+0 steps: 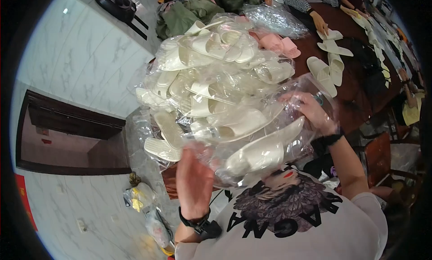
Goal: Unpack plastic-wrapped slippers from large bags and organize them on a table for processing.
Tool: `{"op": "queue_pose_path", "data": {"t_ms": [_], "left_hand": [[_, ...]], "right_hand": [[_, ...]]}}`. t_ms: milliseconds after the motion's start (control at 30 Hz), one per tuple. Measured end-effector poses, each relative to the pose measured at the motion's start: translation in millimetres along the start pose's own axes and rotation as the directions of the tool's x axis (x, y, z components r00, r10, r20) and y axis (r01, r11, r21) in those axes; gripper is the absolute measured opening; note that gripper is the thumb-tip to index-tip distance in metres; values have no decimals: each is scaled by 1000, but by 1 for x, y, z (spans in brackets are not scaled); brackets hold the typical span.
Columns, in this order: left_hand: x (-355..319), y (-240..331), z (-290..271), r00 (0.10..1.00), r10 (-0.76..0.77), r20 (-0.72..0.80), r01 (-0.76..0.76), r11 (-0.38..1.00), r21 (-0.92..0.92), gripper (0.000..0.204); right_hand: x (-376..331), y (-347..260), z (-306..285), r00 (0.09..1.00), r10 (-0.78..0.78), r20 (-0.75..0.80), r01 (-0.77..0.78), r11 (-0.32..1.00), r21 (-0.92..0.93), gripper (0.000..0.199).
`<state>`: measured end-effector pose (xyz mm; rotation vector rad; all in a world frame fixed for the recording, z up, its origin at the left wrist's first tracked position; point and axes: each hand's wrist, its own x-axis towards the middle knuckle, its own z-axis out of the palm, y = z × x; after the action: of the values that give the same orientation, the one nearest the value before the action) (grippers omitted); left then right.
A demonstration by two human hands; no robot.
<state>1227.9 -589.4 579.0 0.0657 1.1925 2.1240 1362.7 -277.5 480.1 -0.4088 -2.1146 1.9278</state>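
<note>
The left hand (194, 181) is low and near, with its fingers closed on the near end of a clear plastic bag (270, 143). The right hand (310, 111) is up on the right, inside or behind the bag's far end, fingers spread and pressed against the plastic. I cannot tell if it grips the plastic or only pushes on it, because the shiny plastic blurs the fingers.

In the bag lies a cream slipper (263, 149). Its long side runs from the near left up to the far right, so it stretches between the two hands. The left hand is closer to its wide end, and the right hand is just beside its thin end.

Right behind the bag is a big pile of bagged slippers (211, 75), all cream, so it is hard to see where the held bag stops and the pile starts. Farther off are two pink slippers (279, 45), and bare cream slippers (327, 66) lie on the dark brown table (355, 107) to the right. At the far edge another person's hand (320, 23) rests on the table. Part of the table is hidden by the pile.
</note>
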Motion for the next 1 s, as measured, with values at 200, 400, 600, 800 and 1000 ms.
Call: {"op": "queue_pose_path", "data": {"t_ms": [200, 400, 600, 800, 1000], "left_hand": [[42, -140, -146, 987, -133, -94, 155, 594, 789, 42], [54, -163, -146, 966, -235, -109, 258, 838, 481, 60], [88, -208, -160, 972, -101, -210, 193, 857, 479, 39], [81, -198, -156, 910, -196, -365, 238, 969, 72, 30], [82, -178, -150, 948, 106, -301, 128, 738, 663, 33]], "right_hand": [[-8, 196, -27, 991, -121, -59, 37, 664, -746, 31], [-7, 187, -6, 957, 164, -240, -203, 968, -149, 39], [10, 191, 12, 981, 147, -129, -176, 952, -251, 27], [8, 166, 8, 981, 129, -144, -162, 954, -250, 16], [1, 143, 21, 965, -150, -215, 46, 904, -426, 14]]}}
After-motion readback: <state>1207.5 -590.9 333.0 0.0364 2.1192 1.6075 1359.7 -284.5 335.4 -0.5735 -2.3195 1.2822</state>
